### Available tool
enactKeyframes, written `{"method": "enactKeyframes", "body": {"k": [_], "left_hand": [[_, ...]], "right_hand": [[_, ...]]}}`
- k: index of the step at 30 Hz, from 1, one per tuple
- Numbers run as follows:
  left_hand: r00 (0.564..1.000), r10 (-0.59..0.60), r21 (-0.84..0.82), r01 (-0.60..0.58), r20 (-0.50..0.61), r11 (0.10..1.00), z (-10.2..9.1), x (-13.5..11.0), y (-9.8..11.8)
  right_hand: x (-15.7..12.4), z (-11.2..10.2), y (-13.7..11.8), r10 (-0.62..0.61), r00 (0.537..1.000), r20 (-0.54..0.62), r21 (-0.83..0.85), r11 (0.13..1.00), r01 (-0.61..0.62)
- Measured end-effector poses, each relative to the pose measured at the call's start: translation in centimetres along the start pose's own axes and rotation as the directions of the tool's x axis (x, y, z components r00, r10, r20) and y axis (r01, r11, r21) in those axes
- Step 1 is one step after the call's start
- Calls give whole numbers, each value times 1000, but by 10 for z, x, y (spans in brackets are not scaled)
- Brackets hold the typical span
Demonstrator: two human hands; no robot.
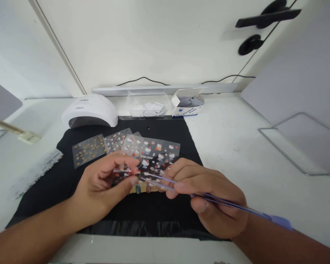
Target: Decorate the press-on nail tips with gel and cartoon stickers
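Note:
My left hand is closed, its thumb and fingers pinching the left edge of a clear nail sticker sheet printed with white-and-red cat characters. In my right hand is a pair of blue-purple tweezers. Their tips reach the sheet right beside my left fingertips; whether a sticker is between them is too small to tell. Just below the sheet, a teal false nail and a pinkish false nail show on a pale yellowish strip, partly covered by the sheet and my hands.
Another cat-print sheet and a gold-patterned sheet lie on the black mat. Behind are a white nail lamp, a clear tray of white packets and an alcohol pads box. A metal-framed stand is at right.

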State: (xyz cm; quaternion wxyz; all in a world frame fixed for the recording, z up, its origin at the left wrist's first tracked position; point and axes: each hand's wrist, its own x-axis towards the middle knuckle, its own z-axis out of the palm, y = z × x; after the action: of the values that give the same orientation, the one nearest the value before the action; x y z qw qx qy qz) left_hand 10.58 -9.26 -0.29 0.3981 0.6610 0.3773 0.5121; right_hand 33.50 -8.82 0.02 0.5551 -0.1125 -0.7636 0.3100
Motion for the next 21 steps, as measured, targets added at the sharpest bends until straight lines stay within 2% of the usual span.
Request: {"method": "enactKeyframes", "body": {"k": [5, 10, 17, 21], "left_hand": [[999, 42, 30, -42, 9, 999, 1, 1, -1], [992, 125, 144, -127, 19, 981, -1, 0, 0], [969, 222, 219, -241, 108, 946, -4, -2, -2], [959, 256, 238, -279, 123, 930, -6, -2, -5]], "right_hand": [[-2, 1, 2, 20, 999, -25, 57, 998, -18], [-2, 3, 1, 94, 994, -50, 125, 988, -87], [-6, 5, 4, 168, 983, -77, 208, 967, -149], [-4, 6, 3, 187, 980, -72, 228, 959, -166]]}}
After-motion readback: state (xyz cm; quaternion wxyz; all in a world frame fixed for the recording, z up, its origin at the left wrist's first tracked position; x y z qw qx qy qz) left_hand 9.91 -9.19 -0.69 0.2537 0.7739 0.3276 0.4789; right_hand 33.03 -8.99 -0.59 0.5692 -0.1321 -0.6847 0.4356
